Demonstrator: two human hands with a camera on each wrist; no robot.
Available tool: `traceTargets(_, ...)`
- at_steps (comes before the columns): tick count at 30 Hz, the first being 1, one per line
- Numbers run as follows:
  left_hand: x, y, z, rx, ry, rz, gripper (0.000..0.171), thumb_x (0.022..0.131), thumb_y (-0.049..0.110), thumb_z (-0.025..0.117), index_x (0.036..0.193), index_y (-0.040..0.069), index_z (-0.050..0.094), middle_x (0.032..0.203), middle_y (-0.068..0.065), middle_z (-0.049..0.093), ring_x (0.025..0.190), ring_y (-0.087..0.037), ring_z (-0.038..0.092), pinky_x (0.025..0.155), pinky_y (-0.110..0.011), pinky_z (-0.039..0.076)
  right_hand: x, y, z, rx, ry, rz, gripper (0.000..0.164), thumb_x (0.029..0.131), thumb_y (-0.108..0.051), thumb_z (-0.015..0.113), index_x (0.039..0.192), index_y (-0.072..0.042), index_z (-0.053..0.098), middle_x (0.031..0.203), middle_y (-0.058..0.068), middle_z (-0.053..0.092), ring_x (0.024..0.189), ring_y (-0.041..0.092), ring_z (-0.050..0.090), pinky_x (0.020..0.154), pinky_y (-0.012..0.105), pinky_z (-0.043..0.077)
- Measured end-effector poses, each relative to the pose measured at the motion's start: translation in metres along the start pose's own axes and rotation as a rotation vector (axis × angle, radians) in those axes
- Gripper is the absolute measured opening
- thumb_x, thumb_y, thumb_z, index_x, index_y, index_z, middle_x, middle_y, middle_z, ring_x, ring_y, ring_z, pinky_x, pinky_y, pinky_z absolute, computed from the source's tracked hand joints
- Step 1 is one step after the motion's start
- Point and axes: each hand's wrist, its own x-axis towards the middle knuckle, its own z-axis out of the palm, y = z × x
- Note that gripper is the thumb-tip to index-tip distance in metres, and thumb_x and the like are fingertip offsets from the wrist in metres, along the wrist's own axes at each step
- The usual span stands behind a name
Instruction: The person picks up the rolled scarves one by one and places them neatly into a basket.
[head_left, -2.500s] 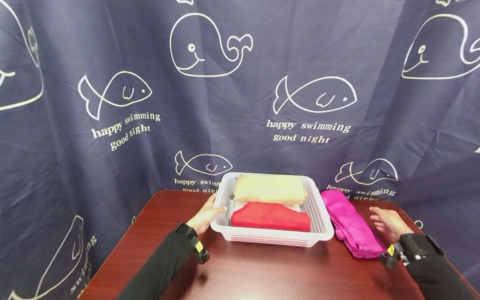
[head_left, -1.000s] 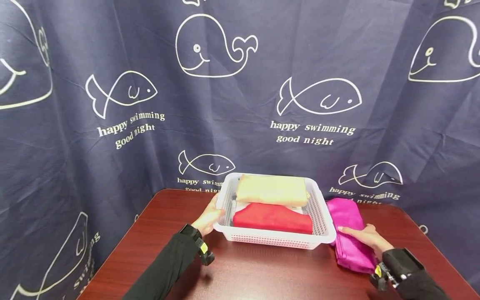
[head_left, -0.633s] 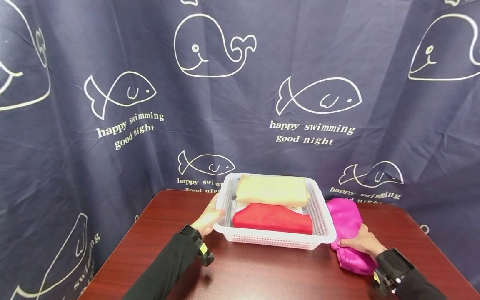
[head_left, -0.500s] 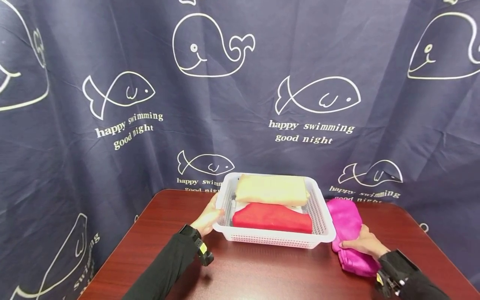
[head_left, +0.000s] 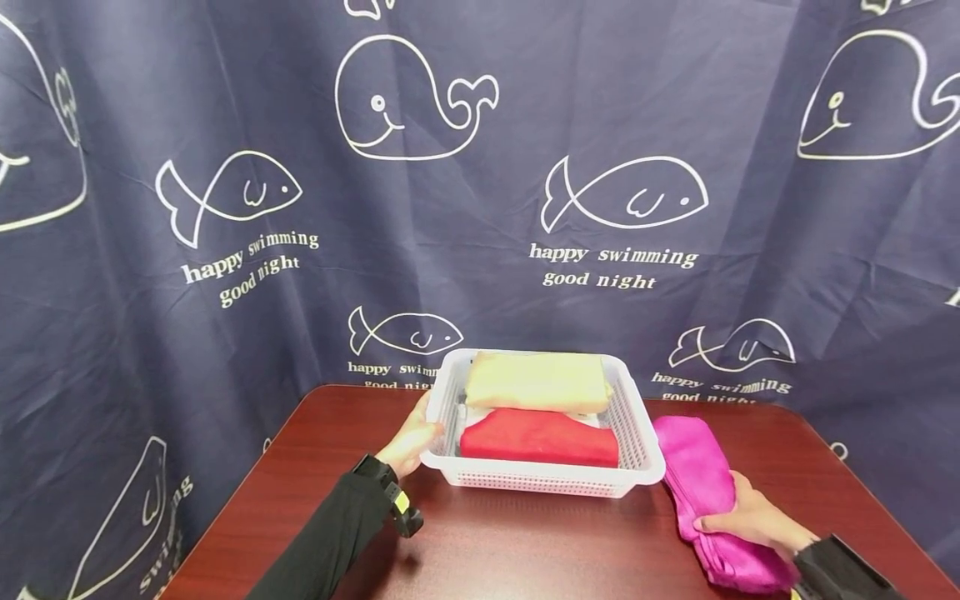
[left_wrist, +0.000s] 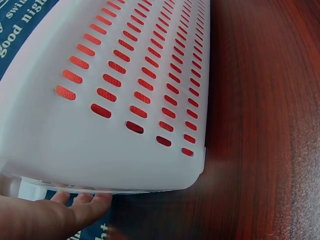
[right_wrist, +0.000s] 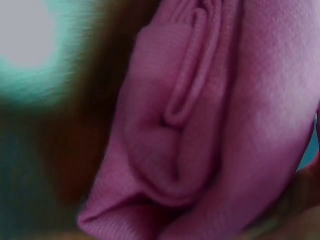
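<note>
In the head view, a white perforated plastic basket (head_left: 536,481) stands toward the back of the table. My left hand (head_left: 408,439) holds its left end, thumb over the rim and fingers on the outside; the left wrist view has those fingertips (left_wrist: 102,199) against the basket wall (left_wrist: 95,145). Inside lie a folded pale yellow cloth (head_left: 538,382) at the back and a folded red cloth (head_left: 538,438) in front. Right of the basket, my right hand (head_left: 756,514) grips a long folded magenta cloth (head_left: 696,458), thumb on top. Its stacked folds (right_wrist: 195,115) fill the right wrist view.
The basket rests on a reddish-brown wooden table (head_left: 517,550). Right behind the table's back edge hangs a dark blue curtain (head_left: 510,200) with white whale and fish drawings. Something whitish shows beneath the cloths in the basket.
My right hand came from the right onto the magenta cloth, took hold of it, and has drawn it nearer me and slightly right. The left hand stays on the basket.
</note>
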Motion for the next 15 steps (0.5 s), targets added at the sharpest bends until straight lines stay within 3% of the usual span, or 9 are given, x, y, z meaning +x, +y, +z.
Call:
traceTargets(5, -0.001, -0.001, -0.001, -0.013, -0.004, -0.009, 0.079, 0.075, -0.022, 0.031, 0.149, 0.001, 0.011, 0.148, -0.028, 0.02, 0.126, -0.045, 0.026, 0.097, -0.063, 0.024, -0.015, 0.009, -0.001, 0.061, -0.025, -0.064, 0.096, 0.077, -0.031, 0.077, 0.131, 0.02, 0.016, 0.119, 0.034, 0.043, 0.103, 0.039, 0.048, 0.084, 0.052, 0.044)
traceTargets(10, -0.001, -0.003, -0.001, -0.013, -0.006, -0.006, 0.079, 0.075, -0.022, 0.031, 0.148, 0.001, 0.012, 0.148, -0.029, 0.019, 0.127, -0.045, 0.025, 0.098, -0.064, 0.024, -0.03, 0.02, 0.0, 0.073, -0.052, -0.129, 0.094, 0.078, -0.027, 0.076, 0.132, 0.019, 0.015, 0.118, 0.031, 0.045, 0.1, 0.034, 0.049, 0.078, 0.042, 0.047)
traceTargets(13, -0.001, -0.004, -0.001, -0.017, -0.006, -0.005, 0.078, 0.075, -0.021, 0.031, 0.148, 0.001, 0.012, 0.147, -0.029, 0.02, 0.126, -0.045, 0.026, 0.097, -0.063, 0.024, -0.039, 0.028, 0.002, 0.083, -0.083, -0.167, 0.092, 0.078, -0.026, 0.075, 0.133, 0.017, 0.015, 0.115, 0.023, 0.046, 0.097, 0.015, 0.049, 0.072, 0.032, 0.047)
traceTargets(15, -0.002, -0.003, -0.001, -0.018, -0.005, -0.007, 0.078, 0.076, -0.021, 0.031, 0.148, 0.001, 0.012, 0.147, -0.029, 0.02, 0.126, -0.045, 0.026, 0.097, -0.063, 0.024, -0.044, 0.034, 0.002, 0.153, -0.146, -0.181, 0.091, 0.079, -0.025, 0.073, 0.133, 0.016, 0.011, 0.113, 0.018, 0.046, 0.092, 0.007, 0.048, 0.071, 0.028, 0.047)
